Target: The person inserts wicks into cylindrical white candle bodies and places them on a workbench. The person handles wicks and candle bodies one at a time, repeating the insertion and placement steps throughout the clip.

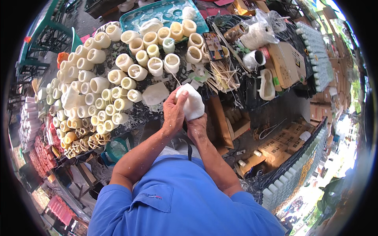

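My left hand (173, 111) and my right hand (196, 126) hold a white rounded block (191, 103) between them, in front of my body at the table's near edge. The left hand's fingers wrap its left side, with the thumb pressed on its face. My right hand cups it from below, and its fingers are partly hidden. A thin pale strand, perhaps a wick, runs from the top of the left hand toward a cream wax cup (171, 62). Many similar hollow wax cups (137, 72) stand and lie across the dark table. Beside the left hand lies a flat pale sheet (154, 93).
A teal tray (162, 15) sits at the back. Right of the hands are a bundle of thin sticks (223, 76), a phone (213, 46), a metal can (254, 59) and a cardboard box (284, 63). Open cartons (237, 122) stand below the table's edge.
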{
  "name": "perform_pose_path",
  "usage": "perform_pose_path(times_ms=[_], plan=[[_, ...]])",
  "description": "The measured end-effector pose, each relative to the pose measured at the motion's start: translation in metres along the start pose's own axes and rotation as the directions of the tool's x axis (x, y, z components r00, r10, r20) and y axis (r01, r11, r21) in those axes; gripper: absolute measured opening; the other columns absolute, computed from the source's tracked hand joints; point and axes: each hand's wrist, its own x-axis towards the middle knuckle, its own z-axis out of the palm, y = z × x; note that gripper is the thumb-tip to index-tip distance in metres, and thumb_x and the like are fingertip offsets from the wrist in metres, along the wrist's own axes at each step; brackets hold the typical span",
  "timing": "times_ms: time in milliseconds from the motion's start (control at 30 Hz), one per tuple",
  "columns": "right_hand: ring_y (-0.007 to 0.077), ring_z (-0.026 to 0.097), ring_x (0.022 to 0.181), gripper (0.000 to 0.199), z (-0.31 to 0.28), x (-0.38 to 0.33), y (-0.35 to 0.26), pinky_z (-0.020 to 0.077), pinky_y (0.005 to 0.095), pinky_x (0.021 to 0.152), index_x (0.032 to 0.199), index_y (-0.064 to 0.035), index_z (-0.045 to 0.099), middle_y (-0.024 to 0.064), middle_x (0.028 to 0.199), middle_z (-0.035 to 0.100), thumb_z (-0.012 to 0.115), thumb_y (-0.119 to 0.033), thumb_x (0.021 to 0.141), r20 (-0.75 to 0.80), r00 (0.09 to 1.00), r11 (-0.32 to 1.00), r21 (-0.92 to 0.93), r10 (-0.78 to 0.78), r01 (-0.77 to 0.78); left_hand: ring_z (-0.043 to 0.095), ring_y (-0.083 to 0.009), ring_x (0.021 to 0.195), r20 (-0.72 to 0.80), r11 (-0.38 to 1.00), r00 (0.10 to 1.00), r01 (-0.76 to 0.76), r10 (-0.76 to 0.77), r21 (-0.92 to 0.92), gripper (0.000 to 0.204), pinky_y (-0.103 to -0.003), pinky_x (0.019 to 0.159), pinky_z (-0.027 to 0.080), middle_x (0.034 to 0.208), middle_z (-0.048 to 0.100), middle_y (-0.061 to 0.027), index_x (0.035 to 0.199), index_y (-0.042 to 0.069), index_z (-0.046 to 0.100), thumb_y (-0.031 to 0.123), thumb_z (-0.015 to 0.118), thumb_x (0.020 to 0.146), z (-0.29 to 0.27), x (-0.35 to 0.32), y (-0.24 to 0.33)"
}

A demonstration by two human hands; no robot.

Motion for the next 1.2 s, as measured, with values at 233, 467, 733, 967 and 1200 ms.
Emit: perform_pose_path(times_ms=[233,467,733,967,1200], plan=[[0.0207,0.059,0.140,0.027,-0.060,-0.037,-0.028,0.0513,0.0294,0.110,0.128,0.0152,0.071,0.0153,0.160,0.052,0.067,0.003,0.104,0.318,0.945,0.969,-0.196,-0.081,0.149,0.072,-0.0161,0.103,0.152,0.995,0.985,0.091,-0.085,-0.028,0.043,-0.034,0.092,0.061,0.121,0.075,-0.0108,0.142,0.003,0.062,0.016,0.078,0.103,-0.024,-0.002,0.013],[0.0235,0.059,0.138,0.044,-0.100,-0.043,0.011,0.0526,0.0348,0.110,0.137,0.0108,0.063,0.0168,0.151,0.057,0.077,0.005,0.097,0.333,0.942,0.976,-0.182,-0.050,0.116,0.074,-0.0184,0.101,0.039,0.938,0.946,0.323,-0.321,-0.124,0.033,-0.037,0.088,0.063,0.115,0.076,-0.0098,0.131,0.002,0.067,0.015,0.077,0.103,-0.054,-0.012,-0.031],[0.0269,0.062,0.134,0.120,-0.094,-0.035,0.036,0.0585,0.0421,0.110,0.170,-0.0078,0.012,0.0141,0.146,0.055,0.091,0.009,0.080,0.167,0.964,0.955,-0.180,-0.208,0.237,0.076,-0.0204,0.102,-0.078,0.888,0.885,0.460,-0.460,-0.012,0.022,-0.044,0.091,0.064,0.113,0.077,-0.0090,0.121,0.002,0.072,0.017,0.074,0.105,-0.097,-0.011,-0.062],[0.0244,0.069,0.126,0.071,-0.084,0.026,0.053,0.0598,0.0390,0.106,0.146,-0.0035,0.049,0.0107,0.137,0.067,0.087,0.007,0.087,0.000,0.991,0.974,-0.183,-0.135,0.132,0.074,-0.0185,0.097,0.009,0.809,0.924,0.331,-0.383,0.485,0.028,-0.042,0.085,0.064,0.104,0.078,-0.0098,0.121,0.000,0.078,0.023,0.074,0.105,-0.086,0.026,-0.072],[0.0233,0.070,0.119,0.074,-0.083,0.072,0.067,0.0586,0.0395,0.103,0.143,-0.0020,0.053,0.0127,0.133,0.069,0.095,-0.003,0.082,0.013,0.910,0.805,-0.463,-0.414,0.372,0.075,-0.0423,0.096,0.448,-0.133,0.881,-0.431,0.154,0.893,0.028,-0.049,0.082,0.062,0.115,0.070,-0.0229,0.123,0.001,0.070,0.015,0.064,0.099,-0.091,0.072,-0.054]])
